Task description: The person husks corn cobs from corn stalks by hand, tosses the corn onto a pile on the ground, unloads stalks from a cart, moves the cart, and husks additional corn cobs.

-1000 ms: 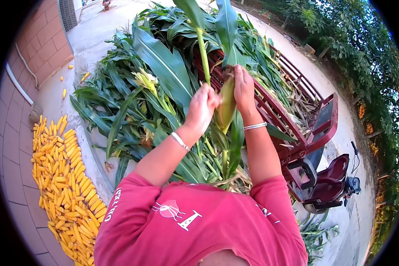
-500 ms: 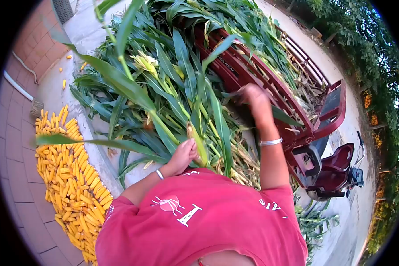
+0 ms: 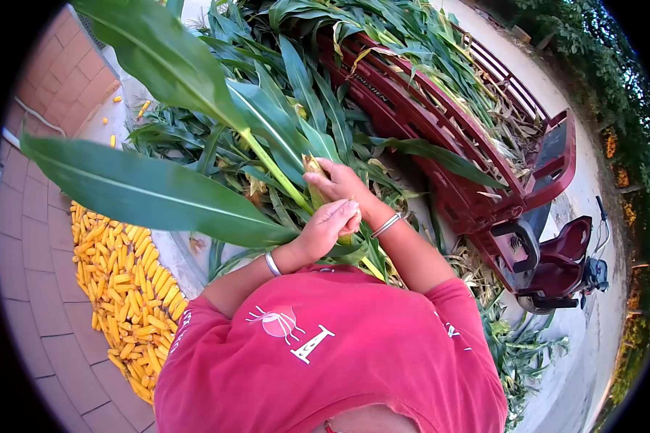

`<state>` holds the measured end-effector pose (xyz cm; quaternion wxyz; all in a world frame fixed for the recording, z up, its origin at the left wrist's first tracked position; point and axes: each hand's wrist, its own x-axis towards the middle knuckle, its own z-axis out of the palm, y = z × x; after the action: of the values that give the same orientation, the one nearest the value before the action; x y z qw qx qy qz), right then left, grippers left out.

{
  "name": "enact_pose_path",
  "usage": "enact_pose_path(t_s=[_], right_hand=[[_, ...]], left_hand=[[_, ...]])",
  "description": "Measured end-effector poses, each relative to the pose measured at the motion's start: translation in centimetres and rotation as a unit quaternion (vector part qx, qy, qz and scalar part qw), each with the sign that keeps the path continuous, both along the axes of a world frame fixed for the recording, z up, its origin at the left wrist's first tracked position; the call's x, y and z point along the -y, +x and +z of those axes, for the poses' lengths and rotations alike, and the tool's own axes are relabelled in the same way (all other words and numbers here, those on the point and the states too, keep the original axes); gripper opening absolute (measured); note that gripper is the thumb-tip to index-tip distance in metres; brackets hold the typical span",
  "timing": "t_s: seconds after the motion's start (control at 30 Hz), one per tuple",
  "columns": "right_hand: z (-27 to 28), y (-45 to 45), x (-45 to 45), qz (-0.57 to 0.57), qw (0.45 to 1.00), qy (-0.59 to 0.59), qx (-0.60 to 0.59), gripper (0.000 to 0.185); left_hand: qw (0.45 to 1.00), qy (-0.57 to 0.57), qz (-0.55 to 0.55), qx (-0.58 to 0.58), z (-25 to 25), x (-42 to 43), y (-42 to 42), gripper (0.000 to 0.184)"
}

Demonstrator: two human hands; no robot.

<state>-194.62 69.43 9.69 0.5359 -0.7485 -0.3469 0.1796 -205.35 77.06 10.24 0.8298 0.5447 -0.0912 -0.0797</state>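
In front of my chest, an ear of corn [image 3: 314,167] in its husk points upward with a dry brownish tip. Around its upper part curls my right hand [image 3: 341,184]. My left hand [image 3: 332,229] is closed just below, around the ear's lower end, where fingers hide most of it. Beside the ear runs a green corn stalk [image 3: 278,175]; its broad leaves [image 3: 159,191] spread to the left. Behind my hands lies a heap of leafy corn stalks [image 3: 195,137].
Husked yellow cobs [image 3: 126,289] are piled on the tiles at left. A dark red cargo tricycle [image 3: 440,144] loaded with stalks stands at right, its seat [image 3: 567,242] and handlebar toward the far right. More green leaves [image 3: 523,353] lie on the concrete below it.
My right hand has come in from the right, beside the tricycle, to the ear at my left hand. The stalk's leaves have swung closer to me and my left hand has shifted right.
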Motion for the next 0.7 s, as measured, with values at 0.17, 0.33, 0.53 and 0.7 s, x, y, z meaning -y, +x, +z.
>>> enact_pose_path(t_s=[0.17,0.33,0.53,0.7], right_hand=[[-2.1,-1.4,-0.7,-0.06,0.991,0.114,-0.047,0.032],[-1.8,-3.0,-0.6,-0.143,0.979,0.139,-0.03,0.026],[-4.1,-4.7,0.0,-0.22,0.964,0.135,-0.059,0.026],[-3.8,-4.6,0.4,-0.251,0.827,0.319,-0.389,0.023]], left_hand=[[0.999,0.022,-0.022,-0.01,0.8,-1.0,-1.2,0.037],[0.999,-0.003,-0.037,-0.016,0.7,-2.0,-2.2,0.037],[0.979,0.174,-0.088,0.055,2.6,-4.5,-4.8,0.036],[0.992,0.026,-0.022,-0.125,1.1,-10.7,-7.4,0.029]])
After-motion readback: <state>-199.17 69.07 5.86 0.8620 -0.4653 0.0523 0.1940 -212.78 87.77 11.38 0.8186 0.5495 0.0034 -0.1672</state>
